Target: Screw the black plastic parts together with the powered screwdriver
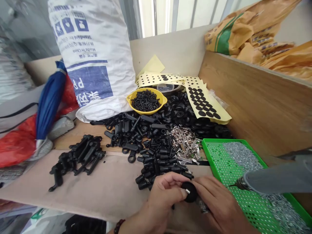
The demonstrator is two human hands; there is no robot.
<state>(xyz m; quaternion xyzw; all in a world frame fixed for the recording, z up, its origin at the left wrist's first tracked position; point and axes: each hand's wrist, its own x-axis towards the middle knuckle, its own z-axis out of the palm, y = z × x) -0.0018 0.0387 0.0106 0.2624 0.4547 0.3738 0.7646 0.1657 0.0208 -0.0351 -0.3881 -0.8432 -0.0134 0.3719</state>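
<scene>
Low in the view, my left hand (162,195) and my right hand (216,198) meet at a black round plastic part (191,195). My left thumb presses a small shiny metal clip (187,191) against its face, the fingers curled around the near side. My right fingers are closed on the part's other edge; a dark, partly shiny piece (202,206) shows under them, its kind unclear. Just behind my hands lie black cylindrical plastic pieces (148,169), with a heap of metal clips (186,143) beyond them.
A green perforated tray (251,208) of screws stands at right, a power screwdriver (275,178) over it. Black crank handles (83,154) lie at left. Farther back are a yellow bowl (129,98) of black screw-like parts, sticker sheets (195,83), a white sack (97,45) and a wooden side board (243,94).
</scene>
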